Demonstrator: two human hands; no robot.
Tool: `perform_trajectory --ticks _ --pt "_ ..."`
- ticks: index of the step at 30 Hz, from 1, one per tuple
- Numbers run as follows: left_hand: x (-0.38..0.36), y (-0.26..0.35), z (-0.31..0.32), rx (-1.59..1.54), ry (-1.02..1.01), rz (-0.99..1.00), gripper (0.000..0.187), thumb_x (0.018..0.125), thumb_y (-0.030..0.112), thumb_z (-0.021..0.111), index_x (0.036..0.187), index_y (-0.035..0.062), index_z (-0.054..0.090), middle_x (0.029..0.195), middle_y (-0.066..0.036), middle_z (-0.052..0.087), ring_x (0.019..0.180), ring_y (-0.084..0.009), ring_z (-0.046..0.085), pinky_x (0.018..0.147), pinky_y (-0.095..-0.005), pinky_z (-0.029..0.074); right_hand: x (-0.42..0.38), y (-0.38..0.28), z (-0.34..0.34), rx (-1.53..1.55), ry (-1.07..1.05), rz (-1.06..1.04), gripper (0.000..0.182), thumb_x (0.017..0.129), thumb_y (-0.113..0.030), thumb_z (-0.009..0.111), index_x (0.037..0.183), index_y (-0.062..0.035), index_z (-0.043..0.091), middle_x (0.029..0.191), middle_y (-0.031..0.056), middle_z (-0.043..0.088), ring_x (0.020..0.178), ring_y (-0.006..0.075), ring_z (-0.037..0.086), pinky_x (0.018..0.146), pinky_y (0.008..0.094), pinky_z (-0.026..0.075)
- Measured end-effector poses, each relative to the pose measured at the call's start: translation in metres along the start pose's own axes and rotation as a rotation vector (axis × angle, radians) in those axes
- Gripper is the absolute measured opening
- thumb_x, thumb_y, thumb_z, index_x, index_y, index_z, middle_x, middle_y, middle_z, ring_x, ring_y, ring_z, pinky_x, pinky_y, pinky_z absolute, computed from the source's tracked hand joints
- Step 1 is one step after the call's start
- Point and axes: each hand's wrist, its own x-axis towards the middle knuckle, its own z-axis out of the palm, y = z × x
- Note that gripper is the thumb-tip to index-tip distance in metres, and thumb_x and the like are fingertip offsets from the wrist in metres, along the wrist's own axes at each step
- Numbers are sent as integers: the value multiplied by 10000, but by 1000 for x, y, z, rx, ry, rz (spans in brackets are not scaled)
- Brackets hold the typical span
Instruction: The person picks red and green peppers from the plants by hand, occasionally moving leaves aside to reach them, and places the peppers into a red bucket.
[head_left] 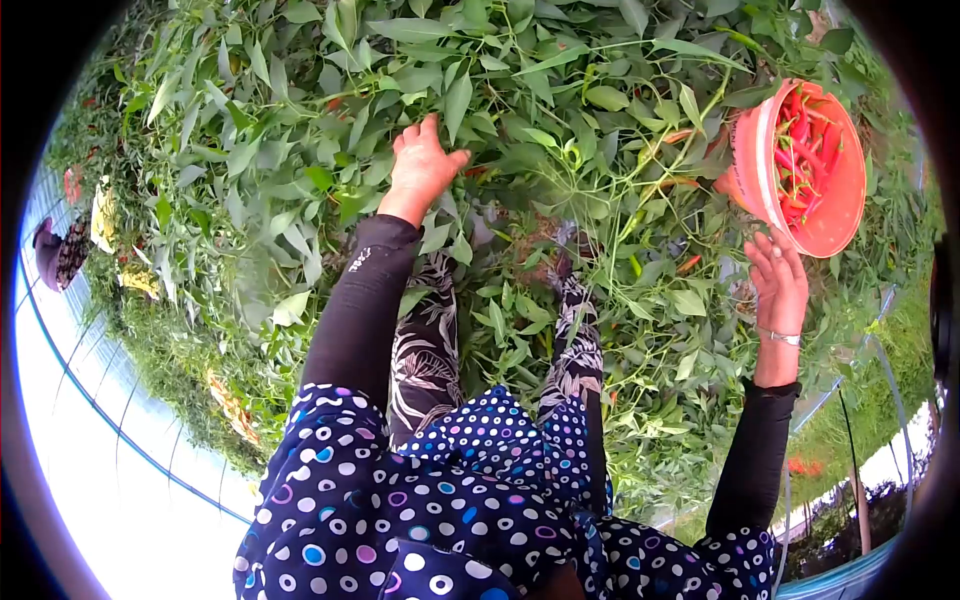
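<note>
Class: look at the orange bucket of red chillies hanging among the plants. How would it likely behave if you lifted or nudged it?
The orange bucket looks like thin plastic, so probably light and slightly flexible. It is tilted with its mouth facing us, so a nudge might spill the loose red chillies. The right hand is open just below its rim, not gripping, so it may swing freely.

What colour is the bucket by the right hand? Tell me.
Orange-pink bucket, holding red chillies; the only view, the head camera, shows it.

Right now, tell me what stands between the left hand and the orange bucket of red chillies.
A stretch of leafy chilli plants lies between the left hand, which is among the leaves, and the orange bucket of red chillies. The right hand is just below the bucket, with nothing between them.
</note>
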Motion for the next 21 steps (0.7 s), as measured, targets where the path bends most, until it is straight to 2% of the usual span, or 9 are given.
perform_trajectory --ticks 2,4,9,11,12,14,17,18,21 --pt "-2 -6 5 33 -401 -218 692 690 313 651 1285 153 336 1121 -146 531 1052 -327 491 872 -447 399 -13 28 49 -35 -139 71 339 845 -133 519 1164 -25 483 1049 99 581 877 163 601 667 206 438" --pt "-22 -31 30 7 -467 -102 563 711 264 618 1226 161 416 1043 -149 575 1000 -299 534 849 -421 419 -21 55 95 -131 -352 101 302 839 -99 523 1130 -20 505 1025 87 583 853 152 598 689 222 458" --pt "-99 -65 62 -49 -336 41 350 706 177 579 1053 145 555 882 -110 622 777 -307 595 706 -403 465 -17 121 197 -69 -660 77 280 812 -5 530 1090 14 507 1015 67 573 909 134 559 769 246 477" --pt "-115 -69 79 -181 -247 51 326 696 143 587 1020 126 561 807 -120 619 732 -317 592 664 -395 464 -6 130 231 -187 -662 -85 272 779 23 507 1051 17 525 962 88 581 858 149 578 727 248 486" --pt "-129 -78 108 -56 -28 175 316 689 103 597 1002 102 563 731 -112 606 681 -299 589 645 -371 464 2 127 248 -290 -660 -163 271 764 35 496 1031 16 532 933 98 583 834 158 586 714 249 487" --pt "-131 -71 113 -264 -152 54 233 725 101 576 958 100 577 815 -131 618 728 -324 590 640 -392 470 22 131 280 -383 -641 -409 260 729 36 482 981 10 539 866 122 572 746 221 592 669 279 482" --pt "-130 -67 127 -762 -186 -61 325 634 16 587 956 44 556 785 -135 602 693 -317 585 608 -366 463 54 141 334 -524 -586 -728 257 715 33 498 963 -8 547 886 133 573 770 309 565 686 345 468" --pt "-121 -66 121 -452 -156 138 340 629 15 587 966 30 547 757 -140 591 654 -323 572 593 -381 458 66 148 352 -554 -579 -826 254 712 30 506 959 -16 548 889 135 573 791 330 555 697 364 461" --pt "-122 -66 133 -304 -124 126 342 612 24 608 952 31 570 791 -138 591 616 -324 540 590 -401 444 92 167 393 -845 -759 -871 282 726 -60 557 1005 -38 526 982 134 560 858 327 549 751 396 457"
